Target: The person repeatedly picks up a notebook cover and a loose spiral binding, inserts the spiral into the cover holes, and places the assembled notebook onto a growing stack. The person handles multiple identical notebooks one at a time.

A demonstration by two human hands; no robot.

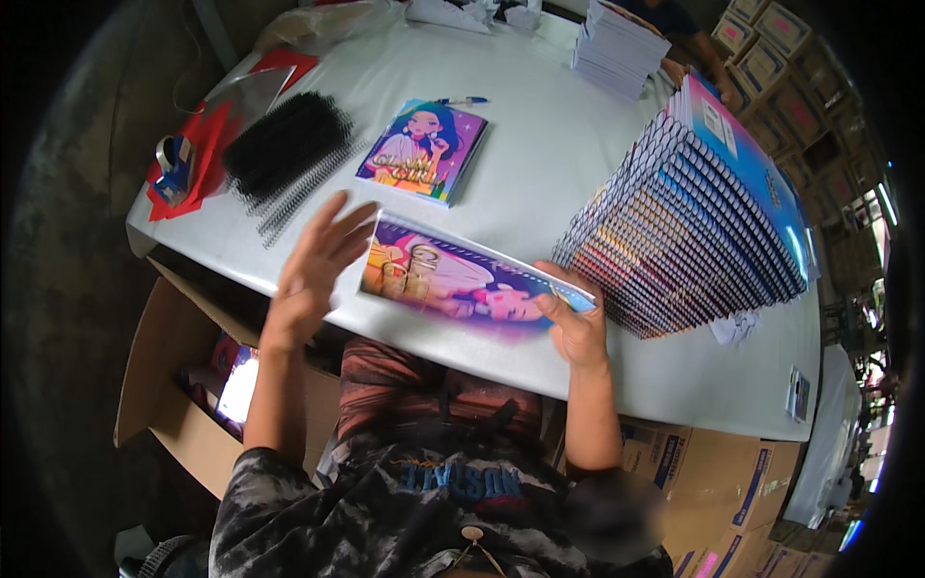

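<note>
A colourful notebook (462, 279) with a cartoon figure on its cover is held at the table's near edge. Punched holes run along its far long side, and I see no coil in them. My right hand (578, 326) grips its right end, thumb on the cover. Off the notebook's left end, my left hand (313, 270) is raised with fingers spread, holding nothing. Beyond it lies a pile of black spiral coils (289, 140). Another notebook (424, 149) with a similar cover rests flat mid-table, a pen (462, 100) at its far edge.
To the right stands a tall stack of spiral-bound notebooks (684, 226). Behind it are a paper stack (621, 53) and another person's arm (711, 63). A tape roll (173, 169) sits on red sheets (217, 130) at left. An open carton (188, 409) stands below the table's left edge.
</note>
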